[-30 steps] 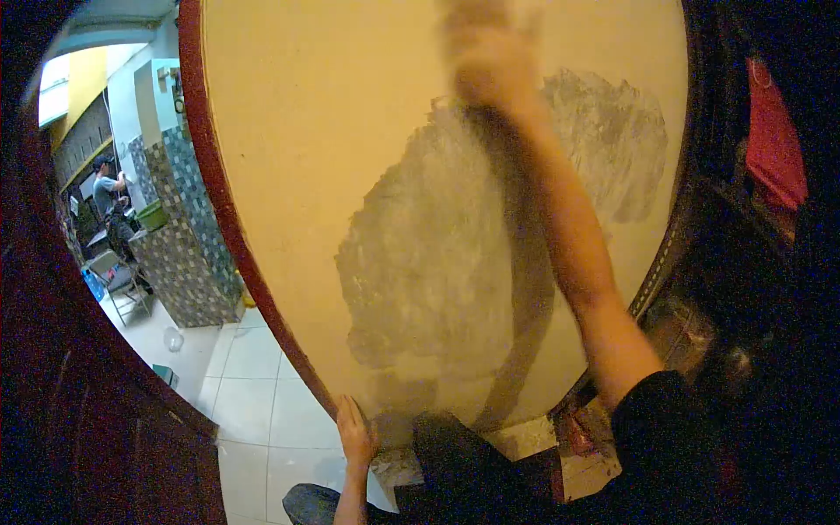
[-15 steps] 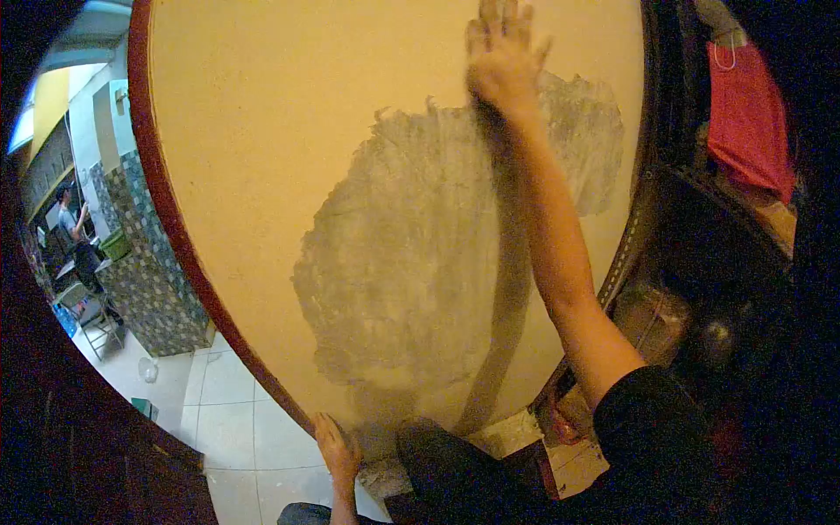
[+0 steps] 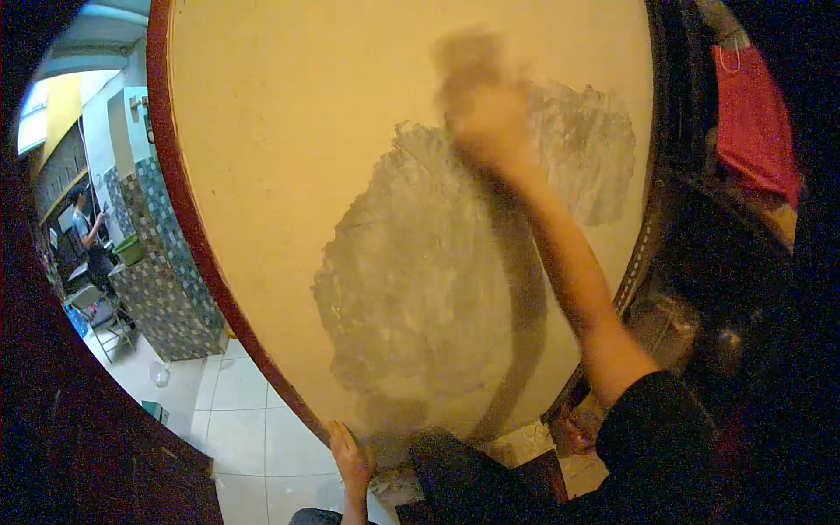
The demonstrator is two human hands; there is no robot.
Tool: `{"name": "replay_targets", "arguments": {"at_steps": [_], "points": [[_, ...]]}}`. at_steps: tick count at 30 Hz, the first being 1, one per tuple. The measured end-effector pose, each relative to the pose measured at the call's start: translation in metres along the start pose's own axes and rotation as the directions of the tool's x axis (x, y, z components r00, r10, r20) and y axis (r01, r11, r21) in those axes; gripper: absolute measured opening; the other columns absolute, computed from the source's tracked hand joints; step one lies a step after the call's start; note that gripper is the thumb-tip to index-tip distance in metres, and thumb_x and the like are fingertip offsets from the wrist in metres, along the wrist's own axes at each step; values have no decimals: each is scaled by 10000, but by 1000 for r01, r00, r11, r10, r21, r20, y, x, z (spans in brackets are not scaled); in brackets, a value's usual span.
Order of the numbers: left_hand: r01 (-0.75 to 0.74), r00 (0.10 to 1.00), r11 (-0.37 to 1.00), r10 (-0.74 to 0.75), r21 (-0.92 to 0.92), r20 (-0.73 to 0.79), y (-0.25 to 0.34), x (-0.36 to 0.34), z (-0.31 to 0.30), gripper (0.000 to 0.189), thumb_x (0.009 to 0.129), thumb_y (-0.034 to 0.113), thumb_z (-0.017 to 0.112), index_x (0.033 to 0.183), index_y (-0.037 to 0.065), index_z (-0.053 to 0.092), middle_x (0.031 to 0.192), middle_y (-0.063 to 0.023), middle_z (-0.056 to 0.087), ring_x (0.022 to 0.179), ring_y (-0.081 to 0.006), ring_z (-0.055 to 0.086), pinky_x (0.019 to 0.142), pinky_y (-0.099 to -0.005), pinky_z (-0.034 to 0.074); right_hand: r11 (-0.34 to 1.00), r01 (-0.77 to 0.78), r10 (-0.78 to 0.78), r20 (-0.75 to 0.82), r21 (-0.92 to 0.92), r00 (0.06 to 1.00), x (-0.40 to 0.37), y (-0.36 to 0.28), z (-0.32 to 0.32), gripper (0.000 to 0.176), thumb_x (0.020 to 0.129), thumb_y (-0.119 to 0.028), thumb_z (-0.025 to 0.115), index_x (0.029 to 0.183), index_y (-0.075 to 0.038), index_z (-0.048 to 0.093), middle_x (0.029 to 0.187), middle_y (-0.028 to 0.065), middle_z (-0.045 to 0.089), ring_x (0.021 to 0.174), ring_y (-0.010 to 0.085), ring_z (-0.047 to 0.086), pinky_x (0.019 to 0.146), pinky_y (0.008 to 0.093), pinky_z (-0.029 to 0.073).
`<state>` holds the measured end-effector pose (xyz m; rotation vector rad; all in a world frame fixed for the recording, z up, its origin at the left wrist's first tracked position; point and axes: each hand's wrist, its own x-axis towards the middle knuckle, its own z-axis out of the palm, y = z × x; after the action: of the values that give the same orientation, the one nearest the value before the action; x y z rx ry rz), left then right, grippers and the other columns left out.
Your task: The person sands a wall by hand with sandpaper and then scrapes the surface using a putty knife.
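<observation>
Yellow wall fills the view, with a big grey patch in its middle and a red edge down its left side. The right hand is up at the top of the patch, too blurry to tell if it is flat or holding something, and the left hand lies loose and empty low on the wall. I think the rubbing goes best with long, even strokes on the patch.
</observation>
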<state>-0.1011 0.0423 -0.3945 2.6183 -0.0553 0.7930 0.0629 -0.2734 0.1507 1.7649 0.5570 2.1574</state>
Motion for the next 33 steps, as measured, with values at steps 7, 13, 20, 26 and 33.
{"name": "replay_targets", "arguments": {"at_steps": [7,13,20,26,33], "points": [[19,1000,1000,-18,-24,13,10,2,-14,869,746,172,664,1440,-100,219,1505,-299,217,1406,-433,201,1145,-486,203,999,-14,0,339,40,941,5,33,-9,408,854,-234,494,1246,-174,590,1413,111,477,1359,294,364,1094,652,120],[-18,1000,1000,17,-9,-26,10,2,-20,877,750,177,668,1451,-85,212,1512,-292,205,1420,-424,172,1150,-486,193,989,-18,-34,347,147,937,11,-45,-54,490,894,-237,449,1379,-170,447,1499,107,341,1396,272,285,1117,607,94],[8,1000,1000,-9,-24,-16,13,4,-20,923,715,139,708,1460,-66,203,1521,-276,194,1425,-412,168,1146,-485,209,995,-28,16,133,92,991,18,1,-18,503,972,-355,398,1464,-255,363,1557,59,260,1450,324,167,1106,658,60],[19,1000,1000,-19,-2,14,11,1,-28,937,705,140,725,1461,-58,207,1530,-256,191,1427,-403,169,1143,-486,216,987,-97,72,192,126,979,0,-52,-42,506,968,-347,412,1462,-248,370,1567,112,215,1446,319,182,1115,640,49],[-17,1000,999,17,-30,-20,16,1,-30,894,734,149,698,1456,-59,214,1528,-267,189,1422,-421,165,1145,-489,210,933,-74,-25,268,353,963,-50,-56,-54,527,944,-262,477,1460,-220,380,1557,109,245,1450,323,171,1151,563,33]]}}
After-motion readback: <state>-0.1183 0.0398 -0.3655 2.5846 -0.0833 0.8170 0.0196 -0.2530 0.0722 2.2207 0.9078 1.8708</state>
